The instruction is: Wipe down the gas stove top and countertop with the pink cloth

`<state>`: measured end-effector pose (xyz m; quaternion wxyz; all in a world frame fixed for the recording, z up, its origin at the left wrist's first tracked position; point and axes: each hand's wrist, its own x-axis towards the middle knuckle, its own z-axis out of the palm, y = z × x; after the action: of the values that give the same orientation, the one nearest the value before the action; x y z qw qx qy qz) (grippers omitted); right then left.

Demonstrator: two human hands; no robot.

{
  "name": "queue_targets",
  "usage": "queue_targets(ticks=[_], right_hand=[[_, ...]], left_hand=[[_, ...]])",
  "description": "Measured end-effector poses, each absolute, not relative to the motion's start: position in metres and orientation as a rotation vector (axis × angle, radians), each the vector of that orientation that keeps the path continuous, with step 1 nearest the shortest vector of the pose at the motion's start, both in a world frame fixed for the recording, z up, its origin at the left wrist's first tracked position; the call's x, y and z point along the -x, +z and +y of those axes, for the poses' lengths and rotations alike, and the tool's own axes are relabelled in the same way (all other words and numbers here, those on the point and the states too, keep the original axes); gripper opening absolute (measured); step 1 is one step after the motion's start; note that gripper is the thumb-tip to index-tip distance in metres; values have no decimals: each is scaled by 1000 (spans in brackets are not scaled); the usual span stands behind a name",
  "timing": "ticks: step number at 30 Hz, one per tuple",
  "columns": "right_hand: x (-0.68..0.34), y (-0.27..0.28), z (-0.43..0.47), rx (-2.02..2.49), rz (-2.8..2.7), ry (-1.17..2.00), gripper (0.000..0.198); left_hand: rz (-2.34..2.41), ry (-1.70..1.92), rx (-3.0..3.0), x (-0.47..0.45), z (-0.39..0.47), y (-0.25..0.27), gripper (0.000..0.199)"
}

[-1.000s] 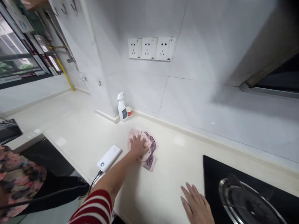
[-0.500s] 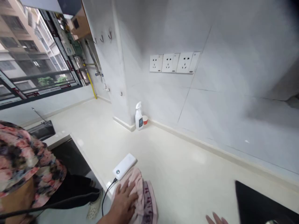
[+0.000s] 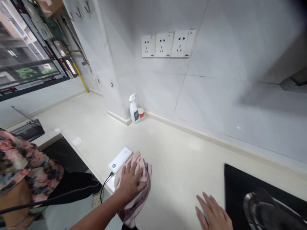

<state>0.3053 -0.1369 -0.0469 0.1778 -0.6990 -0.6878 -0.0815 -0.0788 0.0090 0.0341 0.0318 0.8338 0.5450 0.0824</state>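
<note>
My left hand (image 3: 131,181) lies flat, fingers spread, on a crumpled pink towel (image 3: 141,198) with a dark patterned band. The towel rests on the cream countertop (image 3: 172,166) by its front edge. Touching or nearly touching the towel is a white power bank (image 3: 120,159), with a black cable (image 3: 103,183) plugged into its near end. My right hand (image 3: 212,212) is over the counter at the lower right, fingers apart and holding nothing. Whether it touches the surface I cannot tell. Just right of it is a black cooktop (image 3: 236,182).
A white spray bottle (image 3: 134,110) and a small red-and-white cup (image 3: 141,112) stand in the wall corner. Shiny metal cookware (image 3: 251,204) sits on the cooktop. Wall sockets (image 3: 168,44) are above. A person in a floral top (image 3: 26,166) stands at left, near a sink (image 3: 31,129).
My view has shifted right and down, bringing more of the cooktop in. My left hand stays flat on the towel, which is more bunched. More of my right hand shows over the counter.
</note>
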Motion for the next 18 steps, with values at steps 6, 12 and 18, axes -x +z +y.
queue_targets(ticks=[6,12,18], right_hand=[[-295,-32,-141,1995,-1943,-154,51],[-303,-36,-143,1947,-1886,-73,49],[-257,-8,-125,1850,-1732,101,54]], left_hand=[[1648,234,-2528,-8,49,49,47],[1124,282,-2602,-52,-28,36,40],[985,296,-2392,-22,-40,36,70]])
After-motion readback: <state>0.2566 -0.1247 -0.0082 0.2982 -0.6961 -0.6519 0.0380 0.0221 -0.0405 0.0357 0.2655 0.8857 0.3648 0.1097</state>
